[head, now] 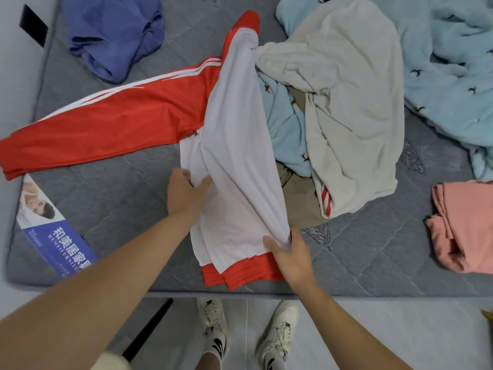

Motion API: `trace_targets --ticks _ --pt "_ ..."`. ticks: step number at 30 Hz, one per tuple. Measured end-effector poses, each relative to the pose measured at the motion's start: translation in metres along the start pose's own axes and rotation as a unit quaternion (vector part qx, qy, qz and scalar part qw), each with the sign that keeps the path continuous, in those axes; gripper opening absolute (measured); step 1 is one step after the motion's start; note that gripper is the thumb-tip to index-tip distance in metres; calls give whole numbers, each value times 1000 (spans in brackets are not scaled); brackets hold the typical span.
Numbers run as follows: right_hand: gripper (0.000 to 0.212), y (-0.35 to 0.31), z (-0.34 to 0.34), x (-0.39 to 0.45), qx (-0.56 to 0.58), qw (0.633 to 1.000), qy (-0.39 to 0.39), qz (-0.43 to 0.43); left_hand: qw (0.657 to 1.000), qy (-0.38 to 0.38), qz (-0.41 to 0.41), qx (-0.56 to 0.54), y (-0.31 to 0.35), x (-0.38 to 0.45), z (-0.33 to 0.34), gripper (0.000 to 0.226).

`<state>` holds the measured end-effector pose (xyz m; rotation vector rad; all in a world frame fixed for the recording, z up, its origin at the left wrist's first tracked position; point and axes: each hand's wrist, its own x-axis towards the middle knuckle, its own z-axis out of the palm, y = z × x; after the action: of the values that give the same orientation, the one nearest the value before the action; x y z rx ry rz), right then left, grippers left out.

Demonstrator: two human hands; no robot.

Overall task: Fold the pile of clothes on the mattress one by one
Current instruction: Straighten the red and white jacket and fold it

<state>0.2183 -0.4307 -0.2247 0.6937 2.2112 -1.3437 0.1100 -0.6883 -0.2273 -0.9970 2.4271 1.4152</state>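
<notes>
I'm working the red and white jacket (234, 145), which lies down the middle of the frame on the grey mattress (373, 257). My left hand (186, 193) has its fingers curled into a bunched edge of the white body cloth at centre frame, and my right hand (290, 252) pinches another gathered fold lower and to the right, just above the red hem band. With 2 grips on the same panel, I judge I'm holding the white body taut between them so it can be laid over flat; the cloth rises in a ridge between my hands, off the mattress.

1 red sleeve with white stripes runs out to the left edge of the frame, spread flat, which I read as laid out ready to fold in. The other sleeve end points to the top centre, its cuff near the cream garment (346, 108).

The jacket's hem lies at the bottom centre, right at the near edge of the mattress, so the piece is directly in front of me and under both hands.

The unfolded pile lies to the right of my hands: the cream garment draped over light blue fleece (453, 62) and something tan. A blue garment (112, 36) is crumpled at upper left, and a pink one (458, 228) lies at the right edge, well apart from the jacket.
</notes>
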Motion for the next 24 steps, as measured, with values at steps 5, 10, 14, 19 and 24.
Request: trace_targets --ticks 5,10,14,19,24 --pt "26 -3 -3 -4 3 1000 -10 17 992 -75 -91 -37 -42 -95 9 31" --pt "30 5 -10 -3 -48 998 -38 11 997 -36 -54 -34 -68 -114 9 14" --pt "37 0 -8 -9 -88 995 -32 -23 1000 -1 -19 8 -69 -112 2 12" --pt "54 -28 -16 -29 -275 930 77 -233 990 7 36 136 -50 -126 -6 47" --pt "66 -70 -16 -31 -352 875 -11 -333 974 8 106 202 -21 -134 -26 59"
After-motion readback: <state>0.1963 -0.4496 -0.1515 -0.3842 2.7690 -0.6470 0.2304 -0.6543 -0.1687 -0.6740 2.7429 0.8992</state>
